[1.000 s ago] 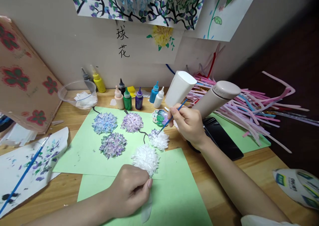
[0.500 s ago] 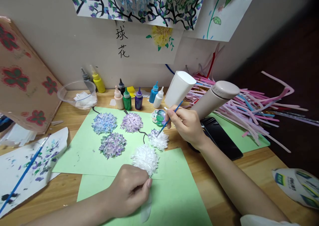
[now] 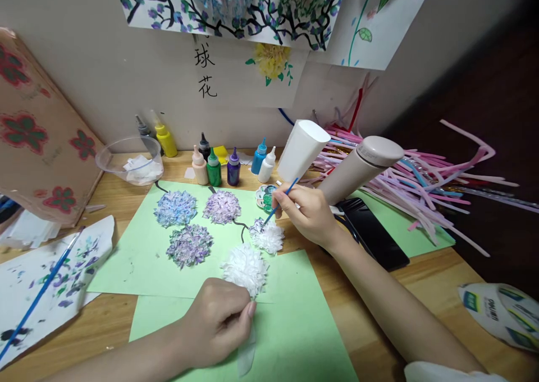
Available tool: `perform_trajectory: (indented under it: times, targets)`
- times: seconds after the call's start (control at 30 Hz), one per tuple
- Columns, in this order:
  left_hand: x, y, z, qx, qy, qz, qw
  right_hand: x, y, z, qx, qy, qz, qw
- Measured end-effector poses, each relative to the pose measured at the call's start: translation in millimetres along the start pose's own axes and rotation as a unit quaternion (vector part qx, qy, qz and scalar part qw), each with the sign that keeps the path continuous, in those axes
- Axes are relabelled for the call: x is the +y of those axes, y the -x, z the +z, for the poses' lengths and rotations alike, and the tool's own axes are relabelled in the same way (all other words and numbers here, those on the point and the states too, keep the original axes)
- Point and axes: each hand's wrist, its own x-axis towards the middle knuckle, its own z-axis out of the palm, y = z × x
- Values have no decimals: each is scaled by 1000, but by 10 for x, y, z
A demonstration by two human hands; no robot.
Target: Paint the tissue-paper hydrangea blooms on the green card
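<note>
My right hand [image 3: 309, 211] is closed round a thin blue paintbrush [image 3: 286, 197]. The brush tip touches the upper left of a small white paper flower [image 3: 269, 237], which has purple tints there. A plain white paper flower [image 3: 245, 267] lies below it on the green paper [image 3: 145, 264]. My left hand [image 3: 221, 314] rests as a fist just under this white flower, fingers curled and their inside hidden. From beneath its thumb comes a pale translucent strip [image 3: 246, 355]. Painted flowers, one blue [image 3: 175, 208], one lilac [image 3: 222, 206] and one purple-green [image 3: 190, 245], lie further left.
A small paint palette [image 3: 265, 197] sits behind my right hand. Paint bottles [image 3: 214, 168] line the wall. Nearby stand a white container [image 3: 304, 149], a beige bottle [image 3: 362, 166] and a black phone [image 3: 373, 233]. A stained sheet with another brush [image 3: 46, 284] lies left.
My right hand has shifted slightly left with the paintbrush, whose tip moved a little up and left on the small flower. The left hand stays in place.
</note>
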Motion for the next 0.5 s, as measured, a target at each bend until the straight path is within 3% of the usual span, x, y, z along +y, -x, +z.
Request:
perform_trajectory:
  times: [0.23, 0.37, 0.5]
  targets:
    - [5, 6, 5, 0, 0, 2, 1000, 3, 4, -54, 28, -14, 55, 998]
    - [16, 3, -5, -2, -4, 0, 1000, 26, 8, -41, 2, -10, 42, 999]
    - [15, 1, -4, -1, -6, 1, 1000, 23, 5, -45, 21, -17, 48, 998]
